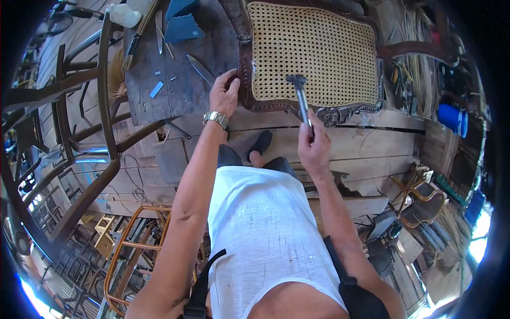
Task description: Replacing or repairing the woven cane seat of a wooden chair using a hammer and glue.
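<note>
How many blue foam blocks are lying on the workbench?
2: both blue foam blocks sit at the far end of the workbench, one just before the other. More may be hidden.

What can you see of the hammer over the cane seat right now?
The hammer has a dark metal head and a slim dark shaft. The right hand grips the lower shaft, so the handle end is hidden. It stands nearly upright in the picture, head uppermost, over the lower middle of the woven cane panel, near the carved dark wood frame. Whether the head touches the cane cannot be told. The left hand rests on the frame's left edge, apart from the hammer.
</note>
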`<state>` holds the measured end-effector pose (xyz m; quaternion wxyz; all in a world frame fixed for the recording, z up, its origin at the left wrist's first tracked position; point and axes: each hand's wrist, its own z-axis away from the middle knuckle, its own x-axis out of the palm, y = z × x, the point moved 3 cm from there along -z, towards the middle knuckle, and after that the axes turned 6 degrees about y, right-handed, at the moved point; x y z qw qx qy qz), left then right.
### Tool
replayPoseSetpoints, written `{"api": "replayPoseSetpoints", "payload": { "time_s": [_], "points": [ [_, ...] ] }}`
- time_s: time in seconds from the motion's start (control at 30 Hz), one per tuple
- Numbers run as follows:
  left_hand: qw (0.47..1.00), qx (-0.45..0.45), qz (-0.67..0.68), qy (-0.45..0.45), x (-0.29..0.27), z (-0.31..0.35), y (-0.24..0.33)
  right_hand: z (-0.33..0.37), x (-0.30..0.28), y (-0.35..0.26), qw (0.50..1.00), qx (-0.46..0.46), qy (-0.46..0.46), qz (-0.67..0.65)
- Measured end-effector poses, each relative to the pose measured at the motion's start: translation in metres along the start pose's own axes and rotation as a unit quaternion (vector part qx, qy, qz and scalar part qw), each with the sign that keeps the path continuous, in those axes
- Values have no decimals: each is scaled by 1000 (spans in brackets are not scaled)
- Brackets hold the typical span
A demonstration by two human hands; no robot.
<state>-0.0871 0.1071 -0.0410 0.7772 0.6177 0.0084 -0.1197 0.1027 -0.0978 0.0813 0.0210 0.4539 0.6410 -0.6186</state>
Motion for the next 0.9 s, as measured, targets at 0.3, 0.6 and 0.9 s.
{"api": "replayPoseSetpoints", "payload": {
  "time_s": [0.3,0.6,0.9],
  "points": [
    [891,269,-366,-10,12,45,52,90,-77,39,983,147,-27,103],
    [835,239,-493,-51,13,73,63,99,-70,19,975,212,-63,15],
    [898,100,-405,-137,-40,89,33,101,-82,30,967,208,-141,37]
  ]
}}
